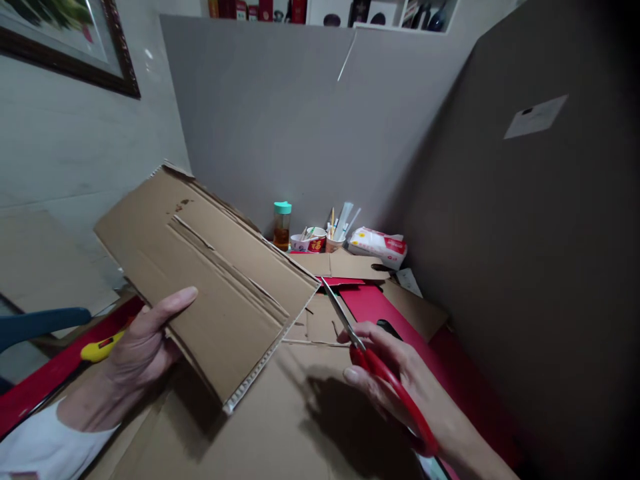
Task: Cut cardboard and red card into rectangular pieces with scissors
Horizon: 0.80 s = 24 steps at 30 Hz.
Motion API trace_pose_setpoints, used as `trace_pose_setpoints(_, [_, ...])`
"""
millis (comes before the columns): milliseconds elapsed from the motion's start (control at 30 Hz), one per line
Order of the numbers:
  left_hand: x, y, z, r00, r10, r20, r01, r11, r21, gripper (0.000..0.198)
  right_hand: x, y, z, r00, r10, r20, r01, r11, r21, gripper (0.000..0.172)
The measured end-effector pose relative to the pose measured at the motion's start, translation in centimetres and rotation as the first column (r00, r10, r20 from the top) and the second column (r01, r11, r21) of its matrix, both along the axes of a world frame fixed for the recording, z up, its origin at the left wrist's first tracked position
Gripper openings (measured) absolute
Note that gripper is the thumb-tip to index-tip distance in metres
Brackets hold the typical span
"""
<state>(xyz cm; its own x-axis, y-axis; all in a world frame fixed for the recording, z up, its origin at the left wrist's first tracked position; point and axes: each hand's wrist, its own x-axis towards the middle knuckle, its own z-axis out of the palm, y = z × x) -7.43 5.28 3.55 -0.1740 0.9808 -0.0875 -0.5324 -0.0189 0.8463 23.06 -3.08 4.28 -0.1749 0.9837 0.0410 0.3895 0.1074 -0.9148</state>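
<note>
My left hand [150,333] grips a folded piece of corrugated cardboard [200,267] by its lower left edge, thumb on top and fingers beneath. The piece is tilted in the air, with torn slits along its face and a ragged cut edge on the right. In my right hand [395,367] is a pair of scissors [370,360] with red handles. Their blade tips meet the cardboard's right corner; whether they are biting into it I cannot tell. Below both hands lies a larger cardboard sheet [280,433].
A yellow utility knife [103,347] lies by my left wrist. At the back stand a green-lidded bottle [282,227], small cups [315,239] with sticks, and a tissue pack [378,247]. More cardboard [355,265] lies on the red tabletop [375,310]. Grey panels [300,120] enclose the back and right.
</note>
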Motion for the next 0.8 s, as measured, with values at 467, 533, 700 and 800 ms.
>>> trace_pose_setpoints(467, [0.9,-0.9,-0.1,0.995,0.084,-0.051,-0.083,0.996,0.014,0.053,-0.6,-2.2,-0.6,0.971,-0.015,0.239,-0.017,0.991,0.131,0.024])
trace_pose_setpoints(533, [1.0,-1.0,0.0,0.995,0.066,-0.069,-0.065,0.998,0.007,0.049,-0.5,-2.2,-0.5,0.964,-0.011,0.266,-0.013,0.996,0.090,0.023])
trace_pose_setpoints(700, [1.3,-1.2,-0.1,0.993,-0.031,-0.111,0.030,0.999,-0.017,0.036,0.6,-2.1,-0.6,0.967,-0.037,0.254,0.003,0.991,0.132,0.035])
trace_pose_setpoints(800, [1.2,-1.5,0.1,0.991,-0.070,-0.118,0.067,0.997,-0.033,0.037,1.9,-2.2,-1.0,0.960,-0.125,0.249,0.079,0.979,0.187,0.041])
